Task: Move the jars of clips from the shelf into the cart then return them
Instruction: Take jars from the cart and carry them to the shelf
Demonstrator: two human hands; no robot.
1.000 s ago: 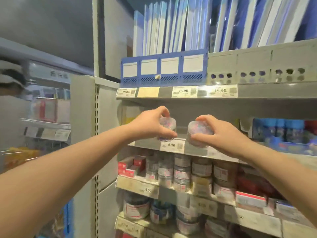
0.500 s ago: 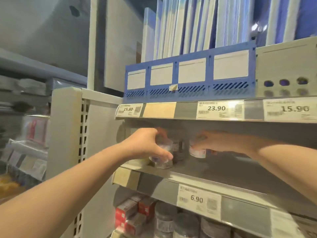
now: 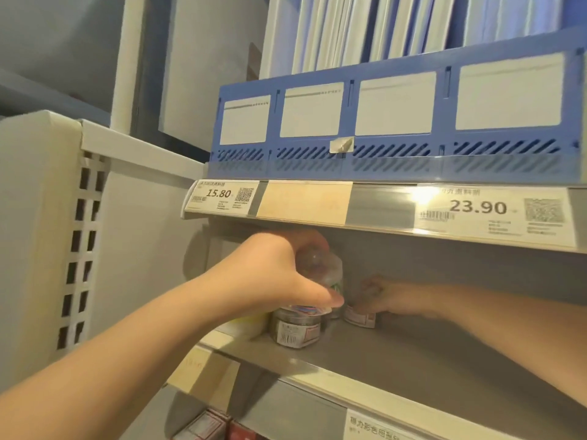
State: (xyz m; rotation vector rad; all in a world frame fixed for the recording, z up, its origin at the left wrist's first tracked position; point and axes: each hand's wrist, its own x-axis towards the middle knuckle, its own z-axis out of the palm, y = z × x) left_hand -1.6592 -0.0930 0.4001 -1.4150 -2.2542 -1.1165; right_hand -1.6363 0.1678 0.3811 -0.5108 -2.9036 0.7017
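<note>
Both my hands reach into the grey middle shelf [image 3: 397,360]. My left hand [image 3: 270,274] grips a clear jar of clips [image 3: 320,265] from above and holds it on top of another labelled jar [image 3: 295,328] that stands on the shelf. Deeper in, my right hand [image 3: 381,296] closes around a second jar of clips [image 3: 360,317], which rests on the shelf floor; only its red and white label shows. The cart is out of view.
A blue file rack [image 3: 381,131] with folders stands on the shelf above, whose price strip [image 3: 476,211] hangs low over my hands. A white perforated upright [image 3: 82,249] bounds the left side. Red boxes [image 3: 209,427] sit on the shelf below.
Both hands carried the jars from in front of the shelf into it. The left jar now sits on another jar, the right one went further back. My head moved closer.
</note>
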